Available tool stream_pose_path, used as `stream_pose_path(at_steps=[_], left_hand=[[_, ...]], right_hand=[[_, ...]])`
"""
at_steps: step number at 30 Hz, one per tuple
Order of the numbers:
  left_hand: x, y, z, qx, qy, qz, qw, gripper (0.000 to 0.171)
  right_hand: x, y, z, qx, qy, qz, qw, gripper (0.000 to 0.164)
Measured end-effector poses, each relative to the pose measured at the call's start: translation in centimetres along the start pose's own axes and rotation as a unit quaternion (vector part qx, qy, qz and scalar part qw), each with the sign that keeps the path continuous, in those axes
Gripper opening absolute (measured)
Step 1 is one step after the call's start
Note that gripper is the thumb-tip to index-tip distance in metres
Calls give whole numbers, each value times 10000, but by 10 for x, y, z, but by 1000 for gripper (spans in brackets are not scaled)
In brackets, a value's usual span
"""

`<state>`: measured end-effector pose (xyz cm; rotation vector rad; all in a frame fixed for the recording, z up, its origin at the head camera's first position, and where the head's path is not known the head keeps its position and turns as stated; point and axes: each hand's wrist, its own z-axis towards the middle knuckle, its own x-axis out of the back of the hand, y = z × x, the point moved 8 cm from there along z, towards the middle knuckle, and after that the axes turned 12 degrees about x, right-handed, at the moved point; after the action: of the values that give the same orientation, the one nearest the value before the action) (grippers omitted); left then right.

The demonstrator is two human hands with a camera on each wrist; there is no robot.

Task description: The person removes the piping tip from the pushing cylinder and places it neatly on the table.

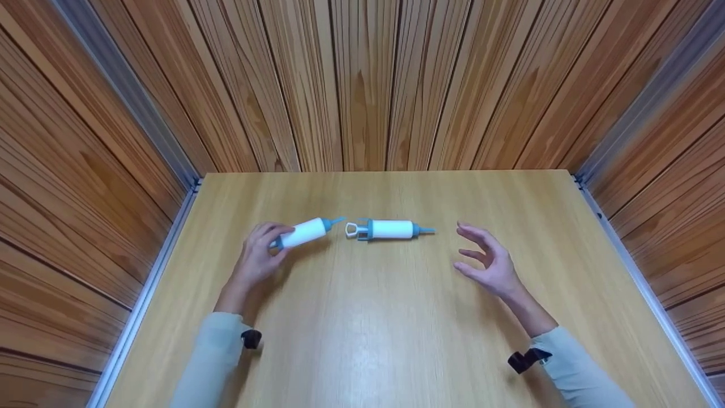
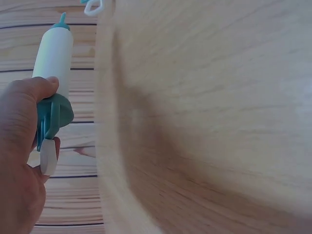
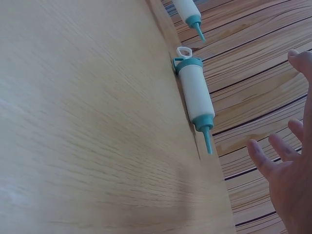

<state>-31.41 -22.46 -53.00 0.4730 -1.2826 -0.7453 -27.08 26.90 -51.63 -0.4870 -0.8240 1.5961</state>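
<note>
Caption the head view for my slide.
Left hand holds one syringe; another syringe lies on the table; right hand hovers empty.

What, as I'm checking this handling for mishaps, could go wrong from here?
The left hand grips the raised syringe near its rear end, so it might tip or slip.
Its nozzle points close to the rear of the lying syringe and could knock it askew.
The right hand touches neither, so it may steady them too late.

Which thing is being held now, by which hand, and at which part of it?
The left hand holds one syringe near its handle end, thumb on the white barrel beside the teal collar. The right hand holds nothing.
</note>
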Motion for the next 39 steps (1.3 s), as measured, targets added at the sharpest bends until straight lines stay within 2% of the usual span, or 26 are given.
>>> stream_pose_path(at_steps=[5,10,14,23,29,36,39], left_hand=[[-2,15,-3,-203,-25,56,9998,45],[-4,37,-9,-780,117,261,9965,44],[-5,51,-15,-1110,162,394,9929,44],[-6,76,-21,-1386,133,417,9894,44],[-10,93,-25,-1720,84,488,9839,42],[-17,106,-27,-1827,-42,459,9821,41],[-20,112,-28,-1987,-17,479,9789,40]], right_hand=[[-2,-2,1,77,-47,127,9999,74],[-7,-3,1,-54,-101,278,9995,75],[-10,-7,1,35,-227,352,9991,76],[-19,-15,8,105,-786,194,9967,76],[-24,-17,8,212,-934,269,9950,77],[-31,-18,8,207,-967,297,9947,79],[-34,-19,9,177,-994,256,9946,79]])
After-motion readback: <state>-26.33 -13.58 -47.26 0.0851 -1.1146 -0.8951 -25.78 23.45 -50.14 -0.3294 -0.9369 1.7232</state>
